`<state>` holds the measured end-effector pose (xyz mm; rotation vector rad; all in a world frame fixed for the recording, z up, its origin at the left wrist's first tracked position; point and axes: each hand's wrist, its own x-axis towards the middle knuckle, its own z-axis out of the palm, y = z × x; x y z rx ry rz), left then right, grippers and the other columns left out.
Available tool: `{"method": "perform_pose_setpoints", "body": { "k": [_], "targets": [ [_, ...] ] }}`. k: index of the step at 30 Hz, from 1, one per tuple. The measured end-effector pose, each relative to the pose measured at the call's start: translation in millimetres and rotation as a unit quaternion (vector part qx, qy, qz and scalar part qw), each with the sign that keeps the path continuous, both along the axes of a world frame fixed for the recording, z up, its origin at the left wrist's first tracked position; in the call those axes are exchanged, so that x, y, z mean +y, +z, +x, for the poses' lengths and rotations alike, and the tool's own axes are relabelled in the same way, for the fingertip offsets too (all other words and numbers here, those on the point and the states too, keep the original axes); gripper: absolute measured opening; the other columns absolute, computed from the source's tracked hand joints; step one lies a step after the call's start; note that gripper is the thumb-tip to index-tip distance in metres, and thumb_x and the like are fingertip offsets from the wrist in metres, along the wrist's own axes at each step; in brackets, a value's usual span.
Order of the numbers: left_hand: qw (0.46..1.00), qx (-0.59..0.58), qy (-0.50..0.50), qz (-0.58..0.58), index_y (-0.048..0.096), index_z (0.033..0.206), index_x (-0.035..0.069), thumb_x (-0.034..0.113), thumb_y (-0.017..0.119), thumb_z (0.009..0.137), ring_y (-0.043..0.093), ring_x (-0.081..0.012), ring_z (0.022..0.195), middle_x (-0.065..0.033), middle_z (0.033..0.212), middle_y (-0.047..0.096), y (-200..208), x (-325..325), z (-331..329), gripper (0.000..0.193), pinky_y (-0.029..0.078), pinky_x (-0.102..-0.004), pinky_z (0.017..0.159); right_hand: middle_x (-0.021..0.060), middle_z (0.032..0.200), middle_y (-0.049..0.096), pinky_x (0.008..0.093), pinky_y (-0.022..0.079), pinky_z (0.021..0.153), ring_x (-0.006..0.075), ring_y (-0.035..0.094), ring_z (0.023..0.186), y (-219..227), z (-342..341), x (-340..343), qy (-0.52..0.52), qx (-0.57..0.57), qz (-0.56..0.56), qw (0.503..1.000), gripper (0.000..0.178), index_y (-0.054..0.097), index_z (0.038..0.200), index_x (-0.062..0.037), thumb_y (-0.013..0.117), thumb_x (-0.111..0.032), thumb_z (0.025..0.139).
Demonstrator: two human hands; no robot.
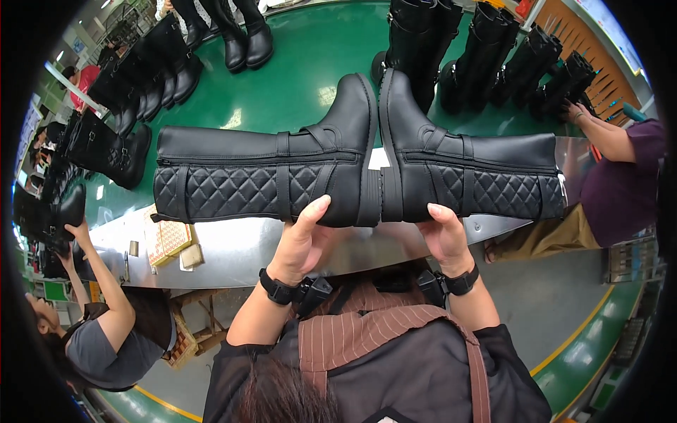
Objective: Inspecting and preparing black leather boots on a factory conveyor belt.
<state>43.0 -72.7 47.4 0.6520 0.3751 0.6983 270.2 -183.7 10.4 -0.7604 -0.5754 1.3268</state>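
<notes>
Two tall black boots with quilted panels, straps and side zips lie on their sides in the air before me, soles facing each other. My left hand grips the left boot near its heel, thumb on top and fingers hidden underneath. The right boot is held the same way by my right hand. Their heels appear to touch in the middle, and the shafts point outward to left and right. Below the boots runs the metal edge strip of the work table.
The green table top bears several standing black boots at the back right and more boots at the left. A patterned box lies near the front edge. Co-workers stand at the left and right.
</notes>
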Motion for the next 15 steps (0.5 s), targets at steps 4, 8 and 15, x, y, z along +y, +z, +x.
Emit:
{"method": "perform_pose_setpoints", "body": {
  "k": [4,8,15],
  "targets": [
    [1.000,-0.007,-0.002,0.006,0.049,0.133,-0.001,0.015,0.055,0.093,0.056,-0.0273,0.118,-0.0143,0.129,0.057,-2.6,-0.9,0.0,0.043,0.044,-0.0450,0.103,0.0171,0.127,0.060,0.0397,0.040,0.106,0.0275,0.057,0.118,-4.6,2.7,-3.0,0.034,0.002,0.040,0.999,0.044,0.058,0.122,0.0098,0.051,-0.019,0.088],
    [0.998,0.011,0.009,0.063,0.052,0.131,0.001,0.011,0.059,0.091,0.056,-0.0220,0.116,-0.0088,0.127,0.058,-13.1,9.5,8.5,0.041,0.043,-0.0388,0.103,0.0099,0.120,0.063,0.0339,0.045,0.098,0.0218,0.058,0.111,-3.5,0.1,10.0,-0.011,-0.046,0.026,0.999,0.037,0.062,0.119,0.0022,0.061,-0.007,0.083],
    [0.948,0.230,0.017,0.219,0.050,0.134,0.001,0.030,0.062,0.095,0.050,-0.0156,0.120,-0.0055,0.132,0.054,-30.6,-0.2,32.9,0.051,0.039,-0.0301,0.103,0.0162,0.140,0.042,0.0406,0.022,0.115,0.0312,0.036,0.133,31.3,-13.0,35.4,-0.119,-0.505,0.071,0.852,0.078,0.037,0.144,-0.0052,0.061,-0.019,0.071]
  ]
}}
